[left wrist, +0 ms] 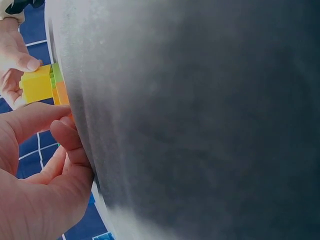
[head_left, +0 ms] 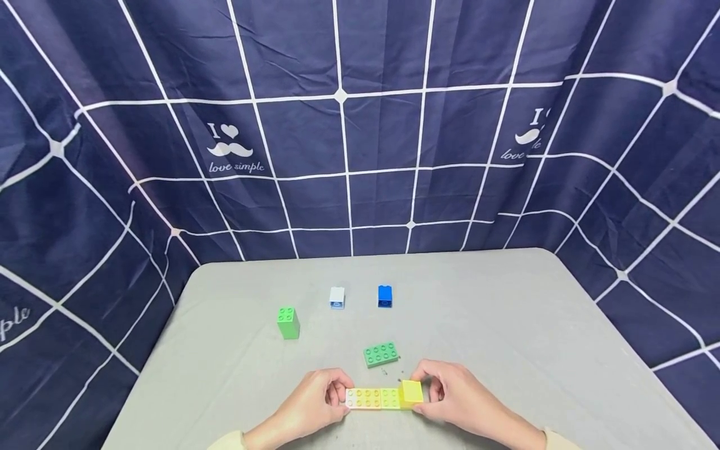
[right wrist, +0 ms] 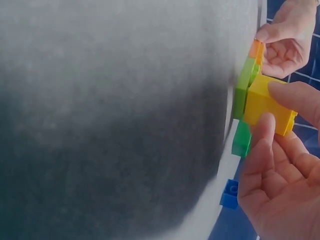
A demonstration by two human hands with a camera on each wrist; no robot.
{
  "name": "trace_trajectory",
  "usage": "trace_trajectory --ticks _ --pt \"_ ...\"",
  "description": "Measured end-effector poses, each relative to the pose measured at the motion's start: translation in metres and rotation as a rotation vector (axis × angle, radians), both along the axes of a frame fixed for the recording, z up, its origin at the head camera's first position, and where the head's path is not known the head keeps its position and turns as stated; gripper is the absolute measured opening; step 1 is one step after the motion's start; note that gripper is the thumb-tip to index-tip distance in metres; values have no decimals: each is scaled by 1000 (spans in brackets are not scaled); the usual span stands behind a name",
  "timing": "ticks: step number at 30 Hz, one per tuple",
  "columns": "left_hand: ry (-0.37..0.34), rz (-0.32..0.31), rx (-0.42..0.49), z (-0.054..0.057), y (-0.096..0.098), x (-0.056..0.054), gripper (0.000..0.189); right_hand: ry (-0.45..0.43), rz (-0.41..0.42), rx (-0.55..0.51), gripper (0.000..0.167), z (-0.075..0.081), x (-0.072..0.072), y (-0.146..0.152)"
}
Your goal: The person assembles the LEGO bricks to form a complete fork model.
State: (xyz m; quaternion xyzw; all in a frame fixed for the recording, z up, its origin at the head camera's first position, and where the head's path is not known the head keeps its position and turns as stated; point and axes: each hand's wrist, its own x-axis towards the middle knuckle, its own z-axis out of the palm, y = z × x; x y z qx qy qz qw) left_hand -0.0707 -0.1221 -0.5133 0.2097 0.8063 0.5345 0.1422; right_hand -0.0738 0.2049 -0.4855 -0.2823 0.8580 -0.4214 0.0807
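Observation:
An orange building brick (head_left: pixel 364 399) and a lime green building brick (head_left: pixel 390 398) lie end to end in a row near the table's front. My left hand (head_left: pixel 315 400) pinches the orange brick's left end between thumb and fingers; that end is hidden by fingertips in the left wrist view. At the other end, my right hand (head_left: pixel 452 395) holds a tall yellow building brick (right wrist: pixel 267 104) between thumb and fingers. The yellow brick stands over the right end of the lime brick, close against its top.
Just behind the row lies a flat green brick (head_left: pixel 380 354). A tall bright green brick (head_left: pixel 289 324) stands upright at the left. Farther back are a white brick (head_left: pixel 337 297) and a blue brick (head_left: pixel 385 296). Dark checked curtains (head_left: pixel 382 137) surround the grey table (head_left: pixel 478 312).

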Motion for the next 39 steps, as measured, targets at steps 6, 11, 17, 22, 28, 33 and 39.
trace_trajectory --ticks 6,11,17,22,28,33,39 --pt "1 2 8 1 1 1 29 -33 -24 66 30 3 -1 -1" --pt "-9 8 4 0 0 1 28 -49 -12 96 30 5 -3 -4" --pt "-7 11 8 1 0 1 29 -44 2 100 32 7 -6 -5" --pt "1 9 7 1 0 0 30 -17 2 105 33 6 -7 -5" --pt "1 7 4 0 2 0 31 -15 -14 115 34 6 -6 -5" --pt "-2 7 10 -1 2 0 30 -16 -13 120 33 6 -6 -5" --pt "-10 4 11 0 1 0 30 -34 -23 119 33 6 -4 -5"
